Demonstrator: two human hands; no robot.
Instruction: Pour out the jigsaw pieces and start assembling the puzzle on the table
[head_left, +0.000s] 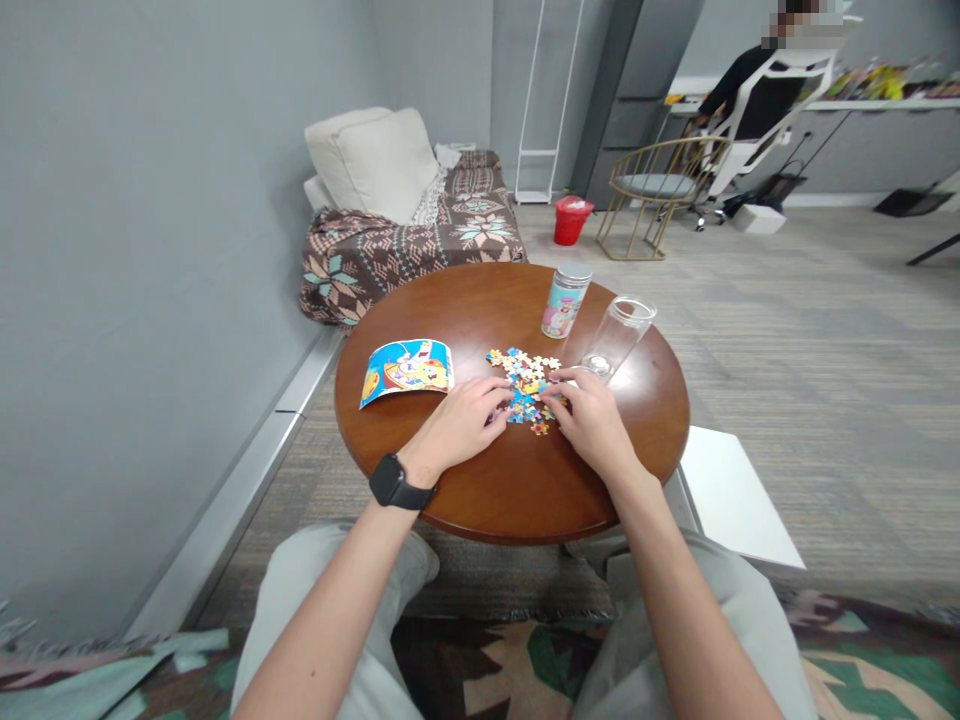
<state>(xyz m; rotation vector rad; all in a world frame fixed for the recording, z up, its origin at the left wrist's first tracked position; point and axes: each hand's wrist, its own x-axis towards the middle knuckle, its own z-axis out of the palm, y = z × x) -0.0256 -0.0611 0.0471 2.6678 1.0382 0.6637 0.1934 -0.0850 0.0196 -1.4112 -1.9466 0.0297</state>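
Note:
A loose pile of jigsaw puzzle pieces [531, 372], blue, yellow and cream, lies on the round wooden table [517, 490]. My left hand [469, 425] rests at the pile's left edge, fingers bent and apart, their tips touching pieces. From the other side, my right hand [589, 415] reaches in with thumb and fingertips drawn together on a puzzle piece, partly hidden by the fingers. A curved picture sheet [409, 368] with a cartoon on blue lies left of the pile. Behind the pile stands a printed canister [566, 300] with a silvery lid.
An open clear jar [619, 340] stands by my right hand. Beyond the table are a covered sofa [465, 225], a red bin [571, 220] and a gold-framed chair [660, 185]. A person [739, 80] sits at the back right. A white box-like surface [739, 495] adjoins the table's right.

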